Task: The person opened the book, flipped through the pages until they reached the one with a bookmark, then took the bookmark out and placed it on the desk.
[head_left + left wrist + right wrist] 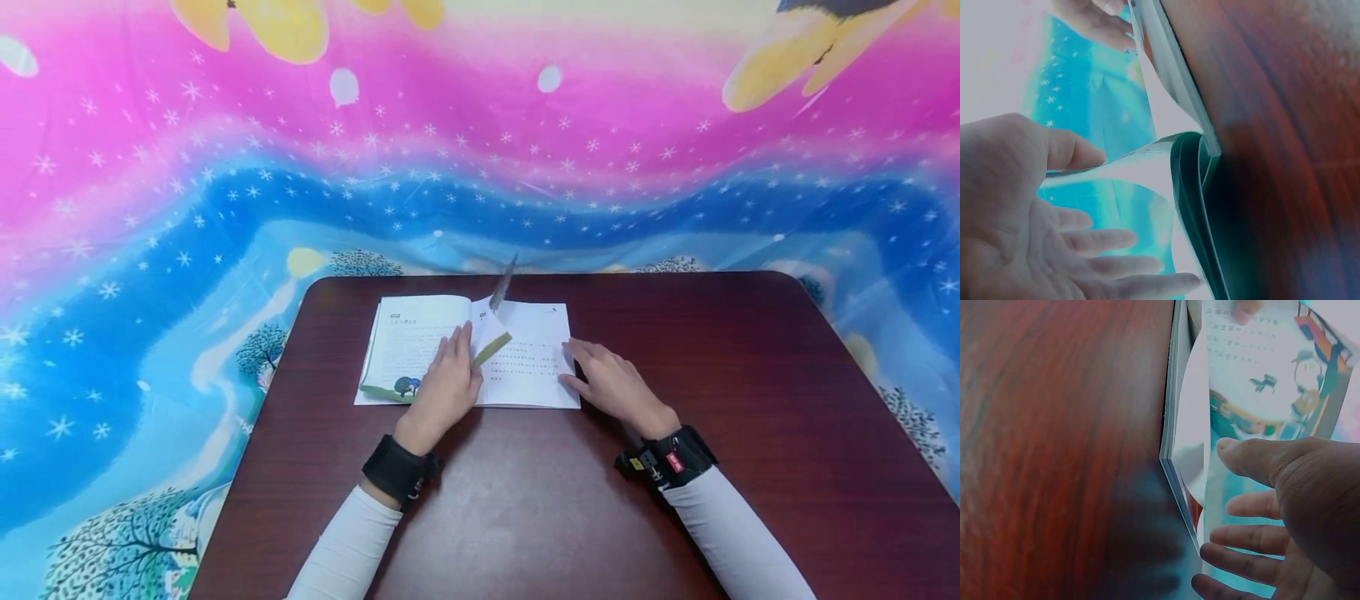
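An open book (525,367) with printed text and pictures lies toward the back of the table. One leaf (492,348) stands partly raised near the spine, beside my left hand (447,379). In the left wrist view, my left thumb (1075,150) lies along a lifted leaf (1141,165), with the other fingers spread straight below it. My right hand (611,383) rests at the book's right edge, its fingertips touching or very near the page. Seen from the right wrist, its fingers (1247,540) are extended beside an illustrated page (1254,369).
The book rests on a dark reddish-brown table (510,500) with rounded far corners. A pink and blue patterned cloth (465,167) hangs behind and around it. Black wrist straps (401,468) sit over white sleeves (348,542).
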`<state>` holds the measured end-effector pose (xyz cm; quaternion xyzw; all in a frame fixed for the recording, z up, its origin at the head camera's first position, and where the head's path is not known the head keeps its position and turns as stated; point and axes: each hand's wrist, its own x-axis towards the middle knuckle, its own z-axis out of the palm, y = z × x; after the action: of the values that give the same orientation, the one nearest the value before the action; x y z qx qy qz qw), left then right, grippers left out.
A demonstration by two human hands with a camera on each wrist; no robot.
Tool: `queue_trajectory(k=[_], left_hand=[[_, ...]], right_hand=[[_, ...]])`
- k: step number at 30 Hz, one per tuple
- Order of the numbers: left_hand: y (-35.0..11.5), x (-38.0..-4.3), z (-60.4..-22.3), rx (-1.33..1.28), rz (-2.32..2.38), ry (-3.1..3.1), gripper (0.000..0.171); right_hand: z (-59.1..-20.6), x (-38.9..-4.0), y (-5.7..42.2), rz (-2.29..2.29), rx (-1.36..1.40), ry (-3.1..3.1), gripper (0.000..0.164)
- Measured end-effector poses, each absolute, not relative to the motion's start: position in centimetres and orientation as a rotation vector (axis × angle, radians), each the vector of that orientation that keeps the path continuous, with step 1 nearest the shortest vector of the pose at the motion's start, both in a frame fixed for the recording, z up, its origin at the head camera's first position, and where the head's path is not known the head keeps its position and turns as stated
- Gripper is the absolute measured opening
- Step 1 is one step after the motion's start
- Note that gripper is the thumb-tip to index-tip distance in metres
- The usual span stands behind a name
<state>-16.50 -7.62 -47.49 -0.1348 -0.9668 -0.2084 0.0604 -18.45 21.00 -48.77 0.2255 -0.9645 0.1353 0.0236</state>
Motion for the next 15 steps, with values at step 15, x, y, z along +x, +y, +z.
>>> queue_trajectory(k=[15], left_hand=[[-8.56,-17.14,-46.77,-0.281,-0.479,-2.607,0.119]], right_hand=[[-48.88,-18.21,20.95,0.427,0.728,-3.036,0.069]])
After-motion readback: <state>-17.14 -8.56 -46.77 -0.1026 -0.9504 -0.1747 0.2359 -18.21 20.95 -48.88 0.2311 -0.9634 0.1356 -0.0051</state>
